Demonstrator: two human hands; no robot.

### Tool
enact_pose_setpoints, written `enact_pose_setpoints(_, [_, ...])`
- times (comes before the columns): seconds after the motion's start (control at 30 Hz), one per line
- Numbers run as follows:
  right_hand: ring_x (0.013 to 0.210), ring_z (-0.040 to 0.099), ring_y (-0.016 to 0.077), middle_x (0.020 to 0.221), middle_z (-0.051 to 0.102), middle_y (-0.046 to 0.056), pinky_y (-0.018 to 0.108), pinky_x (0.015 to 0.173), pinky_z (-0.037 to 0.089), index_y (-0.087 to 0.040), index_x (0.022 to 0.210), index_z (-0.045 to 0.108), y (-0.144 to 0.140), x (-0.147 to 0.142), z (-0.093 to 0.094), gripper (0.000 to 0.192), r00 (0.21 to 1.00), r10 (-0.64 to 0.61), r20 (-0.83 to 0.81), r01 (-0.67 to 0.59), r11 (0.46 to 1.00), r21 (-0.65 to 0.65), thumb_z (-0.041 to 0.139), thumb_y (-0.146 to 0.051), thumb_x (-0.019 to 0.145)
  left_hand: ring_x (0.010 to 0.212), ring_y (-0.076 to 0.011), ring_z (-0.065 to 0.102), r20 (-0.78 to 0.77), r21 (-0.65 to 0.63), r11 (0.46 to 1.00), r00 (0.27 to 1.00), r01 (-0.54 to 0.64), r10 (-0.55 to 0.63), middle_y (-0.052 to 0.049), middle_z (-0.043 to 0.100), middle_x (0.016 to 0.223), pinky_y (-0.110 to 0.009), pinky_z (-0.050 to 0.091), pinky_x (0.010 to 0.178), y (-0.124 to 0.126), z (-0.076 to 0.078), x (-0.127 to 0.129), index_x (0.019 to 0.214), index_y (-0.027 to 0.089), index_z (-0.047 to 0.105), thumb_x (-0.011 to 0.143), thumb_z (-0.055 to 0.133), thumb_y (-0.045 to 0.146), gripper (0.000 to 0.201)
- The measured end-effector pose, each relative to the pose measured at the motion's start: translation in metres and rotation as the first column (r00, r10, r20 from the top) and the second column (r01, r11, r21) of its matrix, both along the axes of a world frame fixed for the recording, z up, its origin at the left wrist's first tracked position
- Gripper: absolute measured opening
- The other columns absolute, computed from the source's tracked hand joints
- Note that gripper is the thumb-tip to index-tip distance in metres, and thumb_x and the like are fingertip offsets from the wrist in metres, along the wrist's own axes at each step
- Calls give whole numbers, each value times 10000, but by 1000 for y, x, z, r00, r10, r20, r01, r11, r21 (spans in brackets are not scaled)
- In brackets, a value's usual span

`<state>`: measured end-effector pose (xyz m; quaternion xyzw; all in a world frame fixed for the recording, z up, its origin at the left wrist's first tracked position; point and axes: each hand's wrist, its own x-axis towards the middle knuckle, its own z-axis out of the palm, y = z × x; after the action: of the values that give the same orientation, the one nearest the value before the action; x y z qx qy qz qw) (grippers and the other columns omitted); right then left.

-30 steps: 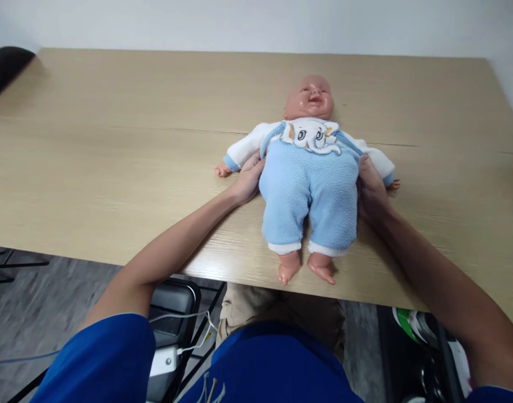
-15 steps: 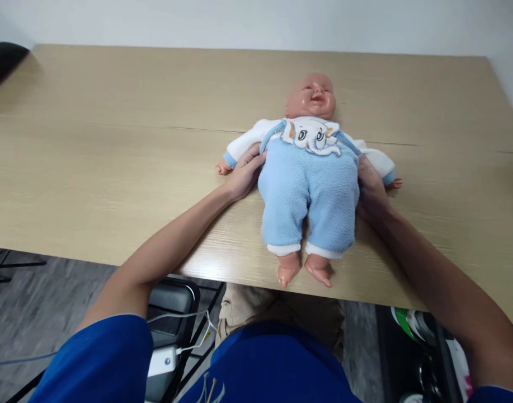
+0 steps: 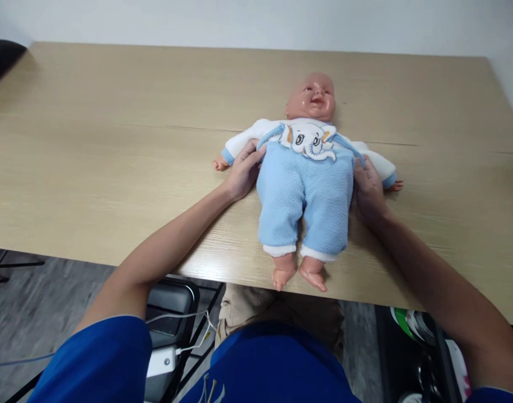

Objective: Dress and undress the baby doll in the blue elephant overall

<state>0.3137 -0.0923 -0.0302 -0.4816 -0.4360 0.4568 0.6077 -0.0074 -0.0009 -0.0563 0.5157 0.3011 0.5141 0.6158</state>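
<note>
A baby doll (image 3: 310, 101) lies on its back on the wooden table (image 3: 113, 168), head away from me and bare feet near the front edge. It wears a white long-sleeved top (image 3: 244, 141) and light blue fleece overalls (image 3: 304, 184) with an elephant face on the bib. My left hand (image 3: 244, 172) is closed on the overalls' left side, thumb on top, near the strap. On the opposite side my right hand (image 3: 368, 187) grips the other edge by the strap, its fingers partly hidden under the cloth. Both doll arms stretch outward beyond my hands.
A white wall (image 3: 256, 25) stands behind the table. Below the front edge are a black case (image 3: 172, 302) with a white power bank (image 3: 161, 362) and cable, and at the right a dark container (image 3: 390, 347) with several items. A black chair back (image 3: 2, 59) shows at far left.
Both hands have drawn the overalls' sides slightly up and outward, so the edges by the straps stand off more. The doll's legs and bib have shifted a little left.
</note>
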Motion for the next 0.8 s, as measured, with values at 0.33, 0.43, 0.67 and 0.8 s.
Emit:
enact_pose_setpoints(0.33, [714, 397, 191, 806, 434, -48, 349, 639, 400, -312, 969, 573, 0, 4, 0, 658, 978, -57, 199, 48, 998, 48, 875, -896, 953, 783, -151, 561, -37, 133, 983, 991, -123, 129, 12, 524, 854, -299, 518, 723, -5, 12, 8, 951, 241, 678, 966, 956, 828, 650])
enact_pose_setpoints(0.43, [711, 390, 186, 791, 393, -53, 331, 649, 409, -308, 934, 581, 2, 6, -2, 670, 961, -105, 256, 80, 991, 108, 845, -923, 970, 785, -149, 504, -54, 157, 972, 981, -176, 187, 16, 498, 846, -310, 487, 734, -6, 12, 10, 928, 233, 658, 943, 946, 850, 681])
enact_pose_setpoints(0.67, [756, 437, 226, 807, 430, -13, 380, 692, 494, -315, 873, 582, -1, 5, 3, 700, 919, -129, 372, 95, 989, 109, 776, -977, 996, 812, -168, 467, -94, 214, 960, 974, -181, 204, 9, 485, 867, -333, 456, 769, -5, 12, 9, 932, 238, 669, 993, 865, 887, 680])
enact_pose_setpoints(0.8, [791, 492, 239, 834, 514, 0, 417, 765, 590, -317, 857, 589, 9, 0, 14, 707, 903, -115, 415, 83, 992, 95, 759, -988, 1003, 815, -174, 460, -118, 248, 948, 965, -201, 235, 5, 506, 868, -335, 451, 776, -5, 12, 8, 942, 245, 675, 1011, 839, 910, 688])
